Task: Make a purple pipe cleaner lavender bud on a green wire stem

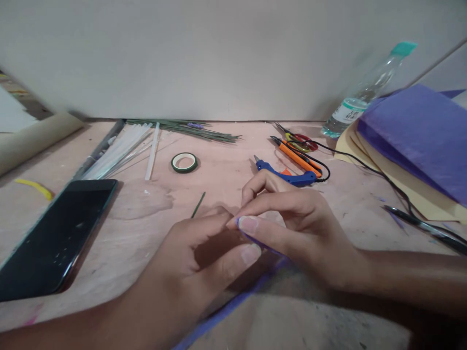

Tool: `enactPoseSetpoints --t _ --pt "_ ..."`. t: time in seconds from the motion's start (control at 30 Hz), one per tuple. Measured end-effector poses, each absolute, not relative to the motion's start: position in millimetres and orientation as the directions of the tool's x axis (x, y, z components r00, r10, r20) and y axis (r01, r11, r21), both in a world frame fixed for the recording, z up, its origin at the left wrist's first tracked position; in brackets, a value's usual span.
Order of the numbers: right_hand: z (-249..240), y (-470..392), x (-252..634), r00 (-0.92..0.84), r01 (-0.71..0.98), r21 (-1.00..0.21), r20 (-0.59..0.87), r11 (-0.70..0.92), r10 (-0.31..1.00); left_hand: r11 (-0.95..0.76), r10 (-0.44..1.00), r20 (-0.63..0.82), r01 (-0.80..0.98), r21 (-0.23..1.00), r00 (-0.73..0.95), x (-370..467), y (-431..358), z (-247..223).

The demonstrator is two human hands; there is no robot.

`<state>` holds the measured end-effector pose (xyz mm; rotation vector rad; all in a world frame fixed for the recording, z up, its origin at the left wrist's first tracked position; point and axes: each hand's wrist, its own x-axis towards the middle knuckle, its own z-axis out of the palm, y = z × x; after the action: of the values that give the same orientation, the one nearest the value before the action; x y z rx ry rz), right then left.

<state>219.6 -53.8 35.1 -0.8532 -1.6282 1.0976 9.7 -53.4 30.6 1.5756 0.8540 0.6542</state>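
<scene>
- Bare right hand (310,228), right of centre: thumb and fingertips pinching a thin purple strip (269,248), mid-frame, maybe trailing toward bottom centre
- Bare left hand (189,262), centre: fingers curled, thumb apart, honestly can't tell its grip
- Slim dark-green stem (198,204) pokes up behind it
- Flat green tape roll (184,169), upper centre

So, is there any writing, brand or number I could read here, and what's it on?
Bottle label: dark characters, too small and blurred to read.
Phone: dark screen, no readable text.
No other words, numbers or signs can be made out.
</scene>
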Motion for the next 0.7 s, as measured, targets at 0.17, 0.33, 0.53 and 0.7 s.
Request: enactPoseSetpoints --t 0.17,0.33,0.53,0.7 --pt "33.8 -60.4 215.6 -0.243 -0.02 -0.966 0.254 0.257 0.936 0.128 0.815 -0.143 0.067 0.99 0.561 14.4 -55.5 31.8" --pt "38.0 -58.2 219.7 -0.302 -0.05 -0.981 0.194 0.188 0.933 0.235 0.785 -0.221 0.052 0.971 0.578 11.8 -56.3 34.9" --pt "34.3 -55.2 225.0 -0.366 -0.011 -0.946 0.305 0.323 0.88 0.249 0.73 -0.235 0.07 0.966 0.642 4.7 -61.6 31.0" --pt "32.1 -53.6 227.2 -0.387 0.051 -0.863 0.447 0.503 0.807 0.265 0.743 -0.253 0.074 0.961 0.619 3.4 -62.0 30.9"
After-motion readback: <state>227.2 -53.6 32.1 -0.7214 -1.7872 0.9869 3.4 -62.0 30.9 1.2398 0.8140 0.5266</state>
